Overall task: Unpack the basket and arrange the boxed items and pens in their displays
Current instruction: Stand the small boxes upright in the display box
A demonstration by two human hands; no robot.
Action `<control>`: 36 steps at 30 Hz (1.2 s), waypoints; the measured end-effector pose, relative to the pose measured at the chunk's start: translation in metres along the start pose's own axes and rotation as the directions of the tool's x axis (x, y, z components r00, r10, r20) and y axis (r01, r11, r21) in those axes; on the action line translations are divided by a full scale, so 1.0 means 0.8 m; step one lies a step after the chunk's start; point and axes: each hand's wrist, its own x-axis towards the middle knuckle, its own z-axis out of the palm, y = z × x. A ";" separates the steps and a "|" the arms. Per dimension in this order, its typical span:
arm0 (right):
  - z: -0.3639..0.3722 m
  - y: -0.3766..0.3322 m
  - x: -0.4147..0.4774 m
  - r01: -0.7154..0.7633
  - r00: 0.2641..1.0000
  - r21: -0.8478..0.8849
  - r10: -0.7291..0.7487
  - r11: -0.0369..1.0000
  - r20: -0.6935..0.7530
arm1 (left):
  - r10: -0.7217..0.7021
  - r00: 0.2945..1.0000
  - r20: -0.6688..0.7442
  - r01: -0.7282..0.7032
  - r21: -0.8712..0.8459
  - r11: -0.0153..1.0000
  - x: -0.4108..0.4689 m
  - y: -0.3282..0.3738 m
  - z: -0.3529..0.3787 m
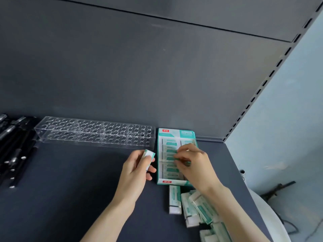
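Arching over the display box (174, 133), right hand (193, 165) pinches a boxed item (169, 158); left hand (135, 170), grip curled, clasps second item (150, 156).

Looks like a stationery shop to me: dark metal shelf (83, 193) with a slotted upright (262, 88) like store racking, a clear pen rack (94, 133), a retail display box (176, 134) full of packs (168, 151), and loose pens (15, 145) off to the side.

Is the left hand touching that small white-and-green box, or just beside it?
Touching. The head view shows the left hand gripping the small box, fingers and thumb curled round it, left of the display carton.
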 end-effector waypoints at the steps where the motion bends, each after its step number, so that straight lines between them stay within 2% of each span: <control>1: 0.000 0.002 0.000 0.007 1.000 -0.008 -0.007 1.000 0.003 | -0.005 1.000 -0.009 0.005 -0.013 1.000 0.001 0.000 0.000; 6: 0.003 0.006 0.000 -0.026 0.998 -0.039 0.028 0.999 0.048 | 0.051 0.999 0.020 -0.050 -0.018 0.999 -0.002 0.005 -0.003; 8: 0.001 0.005 0.001 -0.040 0.998 -0.001 0.040 0.999 0.043 | 0.057 0.998 0.029 -0.056 -0.049 0.997 -0.003 0.007 -0.004; 11: -0.012 -0.006 -0.002 -0.068 0.997 0.217 0.074 0.974 -0.019 | 0.083 0.996 0.027 -0.080 -0.082 0.993 -0.005 0.011 -0.005; 13: -0.022 -0.016 -0.006 -0.132 0.991 0.452 0.110 0.882 0.075 | 0.124 0.991 0.051 -0.119 -0.089 0.989 -0.007 0.013 -0.004; 15: -0.028 -0.026 -0.012 -0.185 0.978 0.614 0.081 0.767 0.194 | 0.170 0.980 0.102 -0.162 -0.085 0.983 -0.010 0.011 -0.002; 17: -0.028 -0.032 -0.017 -0.179 0.980 0.695 0.063 0.696 0.190 | 0.195 0.967 0.164 -0.183 -0.085 0.979 -0.013 0.010 0.000; 20: -0.030 -0.032 -0.023 -0.171 0.985 0.747 0.115 0.643 0.127 | 0.201 0.950 0.238 -0.168 -0.151 0.974 -0.018 0.009 0.004; 23: -0.034 -0.023 -0.028 -0.175 0.984 0.715 0.107 0.677 0.140 | 0.249 0.943 0.220 -0.224 -0.136 0.965 -0.016 0.007 0.004; 25: -0.037 -0.016 -0.031 -0.178 0.983 0.700 0.092 0.692 0.159 | 0.283 0.932 0.226 -0.271 -0.083 0.959 -0.015 0.005 0.003; 27: -0.039 -0.009 -0.033 -0.143 0.989 0.668 0.088 0.731 0.116 | 0.278 0.928 0.248 -0.288 0.003 0.958 -0.015 0.001 0.002; 29: -0.042 0.002 -0.031 -0.102 0.993 0.538 0.118 0.837 0.004 | 0.266 0.940 0.213 -0.311 0.217 0.925 -0.013 -0.004 0.001; 31: -0.047 0.016 -0.029 -0.077 0.988 0.365 0.120 0.928 -0.097 | 0.215 0.957 0.193 -0.277 0.394 0.876 -0.010 -0.010 0.000; 33: -0.052 0.028 -0.026 -0.048 0.987 0.193 0.076 0.980 -0.143 | 0.162 0.962 0.221 -0.249 0.455 0.855 -0.010 -0.014 0.001; 36: -0.050 0.037 -0.024 -0.026 0.989 0.024 0.029 0.999 -0.147 | 0.228 0.929 0.292 -0.352 0.502 0.790 -0.012 -0.017 0.006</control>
